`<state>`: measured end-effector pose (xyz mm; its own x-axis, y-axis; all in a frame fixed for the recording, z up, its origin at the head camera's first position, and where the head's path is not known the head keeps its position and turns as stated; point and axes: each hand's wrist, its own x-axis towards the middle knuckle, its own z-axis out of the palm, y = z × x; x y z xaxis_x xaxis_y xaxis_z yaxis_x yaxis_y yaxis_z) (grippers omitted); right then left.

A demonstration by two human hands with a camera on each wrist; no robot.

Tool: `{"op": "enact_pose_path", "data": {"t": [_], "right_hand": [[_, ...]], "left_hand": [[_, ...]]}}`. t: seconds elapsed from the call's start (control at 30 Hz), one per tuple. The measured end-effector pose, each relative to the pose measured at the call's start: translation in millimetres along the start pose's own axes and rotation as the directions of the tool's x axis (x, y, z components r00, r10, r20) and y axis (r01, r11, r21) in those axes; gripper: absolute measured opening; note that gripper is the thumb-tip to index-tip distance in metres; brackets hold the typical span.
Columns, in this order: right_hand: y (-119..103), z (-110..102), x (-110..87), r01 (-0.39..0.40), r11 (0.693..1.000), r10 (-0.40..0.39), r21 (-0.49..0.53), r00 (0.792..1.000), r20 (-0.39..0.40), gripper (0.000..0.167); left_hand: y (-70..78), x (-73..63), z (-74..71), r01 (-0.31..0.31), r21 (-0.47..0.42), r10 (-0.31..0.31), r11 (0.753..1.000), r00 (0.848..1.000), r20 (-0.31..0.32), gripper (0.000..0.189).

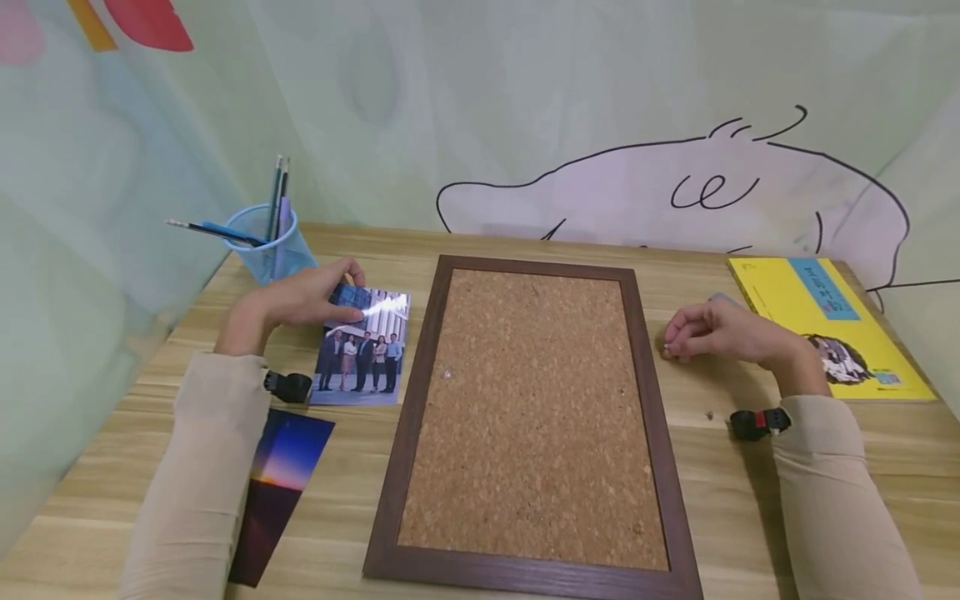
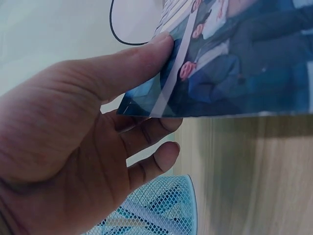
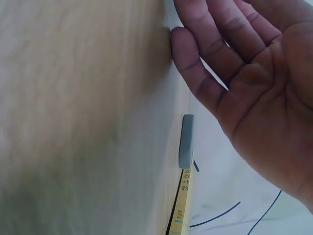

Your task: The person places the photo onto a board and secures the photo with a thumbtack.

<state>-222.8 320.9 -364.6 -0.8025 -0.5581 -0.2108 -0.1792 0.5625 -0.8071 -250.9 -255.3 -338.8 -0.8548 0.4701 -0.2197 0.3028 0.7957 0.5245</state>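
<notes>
My left hand [image 1: 307, 296] pinches the top left corner of a glossy photo [image 1: 360, 358] between thumb and fingers. The photo shows several people in front of a building; in the left wrist view its edge is tilted up from the table. To the right of the cork board [image 1: 536, 433], my right hand [image 1: 716, 333] is low over the table, thumb and forefinger together on a tiny pale push pin [image 1: 667, 346]. The right wrist view shows that hand's other fingers bent, with the pinching tips out of frame. Another clear push pin [image 1: 447, 373] sits on the cork.
A dark sunset photo [image 1: 281, 487] lies beneath the left forearm. Behind the left hand stands a blue mesh cup [image 1: 281, 254] with pencils. On the right are a yellow book [image 1: 892, 333], a grey block [image 3: 186, 142] and a tiny dark bit [image 1: 709, 415] on the table.
</notes>
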Motion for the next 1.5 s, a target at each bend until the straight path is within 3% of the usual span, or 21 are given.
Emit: {"op": "enact_pose_path", "data": {"t": [0.27, 0.4, 0.67, 0.97, 1.27, 1.5], "right_hand": [[-1, -1, -0.3, -0.021, 0.996, 0.02, 0.083, 1.0, 0.009, 0.018], [-2, 0, -0.1, -0.03, 0.997, 0.031, 0.078, 1.0, -0.003, 0.018], [-5, 3, 2.2, -0.045, 0.996, 0.039, -0.081, 0.997, -0.071, 0.019], [-7, 6, 7.6, -0.034, 0.976, 0.013, -0.217, 0.995, -0.096, 0.019], [-12, 6, 12.4, -0.011, 0.952, -0.022, -0.305, 0.994, -0.105, 0.012], [-14, 8, 17.2, -0.026, 0.942, -0.006, -0.335, 0.996, -0.095, 0.01]], "left_hand": [[0.0, 0.7, 0.3, 0.003, 0.006, -0.003, 1.0, 1.0, 0.001, 0.038], [0.3, 0.8, 0.1, 0.005, 0.008, -0.005, 1.0, 1.0, -0.002, 0.038], [2.8, -2.6, -3.8, -0.024, -0.033, 0.023, 0.999, 0.999, -0.04, 0.026], [4.0, -10.9, -13.5, -0.062, -0.103, 0.053, 0.993, 0.994, -0.094, 0.027], [6.7, -18.0, -22.6, -0.067, -0.154, 0.048, 0.986, 0.991, -0.125, 0.029], [8.4, -23.4, -25.2, -0.05, -0.197, 0.018, 0.979, 0.987, -0.161, 0.029]]}}
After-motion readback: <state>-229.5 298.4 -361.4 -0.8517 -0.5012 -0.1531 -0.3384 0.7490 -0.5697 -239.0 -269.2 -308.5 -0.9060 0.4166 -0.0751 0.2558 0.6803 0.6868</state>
